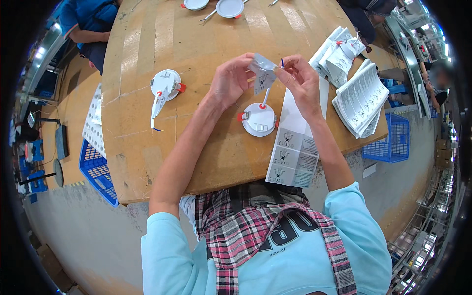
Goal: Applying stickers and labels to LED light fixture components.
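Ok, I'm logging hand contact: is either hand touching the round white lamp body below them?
No, the lamp body lies on the table, while the left hand and right hand are up at the label.

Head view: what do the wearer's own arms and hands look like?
Left hand and right hand are both bare: no gloves or wristbands show. Forearms are uncovered, slim and tapering to the wrists. Left sleeve and right sleeve are light blue and short, ending near the elbows. No cables or markings seen on either arm.
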Demonstrator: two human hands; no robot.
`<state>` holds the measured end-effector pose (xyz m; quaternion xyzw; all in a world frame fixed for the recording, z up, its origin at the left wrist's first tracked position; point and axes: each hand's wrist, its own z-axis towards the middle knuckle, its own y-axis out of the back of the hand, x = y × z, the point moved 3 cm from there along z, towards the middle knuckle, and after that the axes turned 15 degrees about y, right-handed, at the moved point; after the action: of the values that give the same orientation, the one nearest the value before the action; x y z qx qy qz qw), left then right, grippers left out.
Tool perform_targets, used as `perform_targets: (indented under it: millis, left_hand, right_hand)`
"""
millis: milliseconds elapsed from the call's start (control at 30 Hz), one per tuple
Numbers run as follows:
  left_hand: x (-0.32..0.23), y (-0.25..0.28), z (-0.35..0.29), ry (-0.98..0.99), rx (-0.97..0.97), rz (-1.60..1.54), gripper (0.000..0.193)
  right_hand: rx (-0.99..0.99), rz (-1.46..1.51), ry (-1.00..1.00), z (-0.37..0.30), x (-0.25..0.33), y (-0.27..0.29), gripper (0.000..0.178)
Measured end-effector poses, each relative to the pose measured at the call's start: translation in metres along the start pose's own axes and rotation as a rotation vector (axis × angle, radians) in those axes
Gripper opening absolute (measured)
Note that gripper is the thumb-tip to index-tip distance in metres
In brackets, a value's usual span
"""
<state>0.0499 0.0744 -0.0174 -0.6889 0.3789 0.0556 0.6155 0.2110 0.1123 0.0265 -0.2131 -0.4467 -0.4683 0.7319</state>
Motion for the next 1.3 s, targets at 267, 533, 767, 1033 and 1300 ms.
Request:
perform_targets:
  millis: [267, 533, 767, 1033, 1300]
  left_hand:
    - [-0.006, 0.007, 0.001, -0.141, -0.249, 0.313, 0.013]
    - [-0.005, 0.003, 0.003, -0.287, -0.409, 0.436, 0.013]
    - [-0.014, -0.002, 0.001, -0.394, -0.441, 0.505, 0.016]
    - [-0.012, -0.004, 0.002, -0.378, -0.474, 0.472, 0.016]
    - [-0.007, -0.012, -0.013, -0.353, -0.476, 0.512, 0.038]
  right_hand:
    - [0.002, -0.083, -0.035, 0.001, 0.002, -0.003, 0.018]
    - [-0.088, -0.195, -0.029, -0.001, -0.004, -0.009, 0.02]
    - [-0.046, -0.017, -0.088, 0.004, -0.001, -0.014, 0.021]
    - [-0.052, -0.059, -0.08, 0.004, 0.004, -0.018, 0.022]
    - [0.024, -0.339, -0.006, 0.006, 0.006, -0.008, 0.022]
